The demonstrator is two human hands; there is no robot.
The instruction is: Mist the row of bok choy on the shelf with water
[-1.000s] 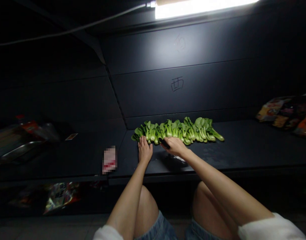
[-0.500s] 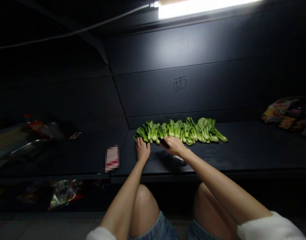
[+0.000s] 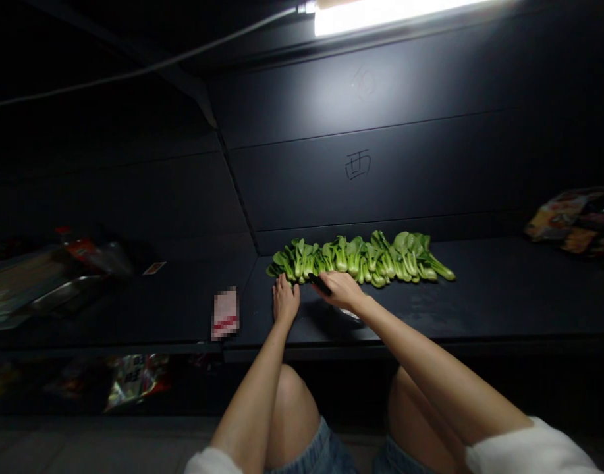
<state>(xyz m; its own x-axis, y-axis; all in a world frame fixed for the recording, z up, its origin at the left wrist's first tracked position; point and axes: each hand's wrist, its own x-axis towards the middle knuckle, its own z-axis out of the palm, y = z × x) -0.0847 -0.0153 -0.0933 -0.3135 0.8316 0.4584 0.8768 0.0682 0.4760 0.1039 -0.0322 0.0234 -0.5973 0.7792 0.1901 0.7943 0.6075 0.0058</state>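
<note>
Nearest me, below the main shelf (image 3: 454, 313), a shiny printed packet (image 3: 136, 376) lies on the left, its contents hidden. On the shelf, the right hand (image 3: 342, 289) is wrapped firmly round a black handle (image 3: 320, 284); something pale and glossy shows under the wrist, but I can't make out what. The left hand (image 3: 286, 300) lies palm down, grasping nothing, fingers close together and thumb apart, at the near edge of the leafy greens (image 3: 365, 258). These sit mid-shelf in a packed row, pale stalk ends towards the person, glossy green leaves towards the back panel (image 3: 292, 178). A pinkish packet (image 3: 225, 313) is left of that hand. Further left, a metal tray (image 3: 67, 293) is too blurred to show what it holds, beside a red-capped bottle (image 3: 87, 251). Colourful bags (image 3: 568, 220) sit well to the right, contents unseen.
</note>
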